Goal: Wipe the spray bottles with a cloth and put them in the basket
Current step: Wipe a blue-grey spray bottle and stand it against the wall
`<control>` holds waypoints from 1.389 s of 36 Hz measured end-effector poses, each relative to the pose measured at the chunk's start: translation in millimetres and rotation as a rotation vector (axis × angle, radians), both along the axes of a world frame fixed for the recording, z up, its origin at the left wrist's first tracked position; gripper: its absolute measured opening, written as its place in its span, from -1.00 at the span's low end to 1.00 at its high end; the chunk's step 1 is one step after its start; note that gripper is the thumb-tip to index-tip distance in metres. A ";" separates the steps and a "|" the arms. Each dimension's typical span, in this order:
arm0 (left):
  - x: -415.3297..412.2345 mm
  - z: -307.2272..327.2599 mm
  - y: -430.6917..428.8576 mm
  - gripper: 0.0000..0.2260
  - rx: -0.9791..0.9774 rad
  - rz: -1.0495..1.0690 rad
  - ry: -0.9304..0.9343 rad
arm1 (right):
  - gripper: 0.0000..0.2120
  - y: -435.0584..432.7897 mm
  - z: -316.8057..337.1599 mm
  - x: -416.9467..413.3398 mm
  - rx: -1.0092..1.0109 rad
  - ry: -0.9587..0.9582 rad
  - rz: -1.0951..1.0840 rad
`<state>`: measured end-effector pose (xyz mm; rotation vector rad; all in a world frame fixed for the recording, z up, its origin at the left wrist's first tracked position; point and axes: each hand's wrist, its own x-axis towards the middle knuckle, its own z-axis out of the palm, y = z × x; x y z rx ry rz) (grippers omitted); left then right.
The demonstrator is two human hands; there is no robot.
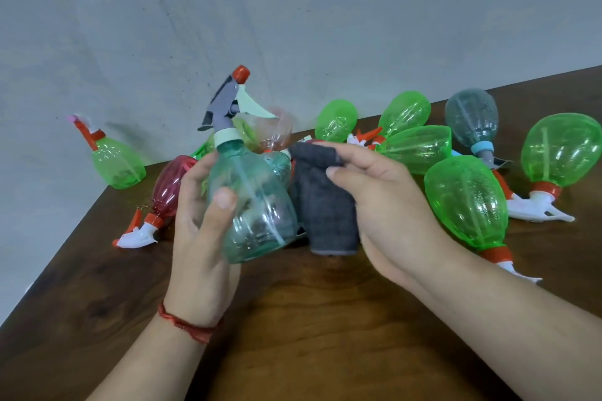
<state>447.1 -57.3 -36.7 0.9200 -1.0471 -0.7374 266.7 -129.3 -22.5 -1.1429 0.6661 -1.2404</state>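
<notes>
Teal spray bottle is in my left hand, lifted off the table with its grey trigger head up and leaning a little left. My thumb presses across the front of the body and my fingers curl round the back. My right hand pinches a dark grey cloth between thumb and fingertips. The rest of it hangs folded just beside the bottle's right flank; I cannot tell whether cloth and plastic touch. To wipe well, I judge the cloth should wrap round the body rather than dangle from a pinch. The left hand can then turn the bottle so each ridge is covered, then the neck and trigger. Behind, on the wooden table, green bottles lie on their sides to the right and a red bottle lies to the left. No basket is in view.
</notes>
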 end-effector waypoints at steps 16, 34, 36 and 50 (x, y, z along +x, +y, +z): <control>8.2 2.7 -6.3 -0.51 0.280 0.161 -0.250 | -0.65 18.1 2.4 1.0 -0.082 0.135 0.047; -0.4 10.5 1.5 -0.71 0.149 0.154 -0.355 | -0.64 17.5 -8.9 2.9 -0.386 0.382 -0.123; 0.0 10.1 2.3 -0.66 0.172 0.194 -0.485 | -0.64 18.6 -8.7 2.9 -0.429 0.415 -0.143; 0.8 11.1 6.9 -0.42 0.105 0.147 -0.789 | -0.65 4.7 22.2 -24.2 -0.575 0.237 -0.386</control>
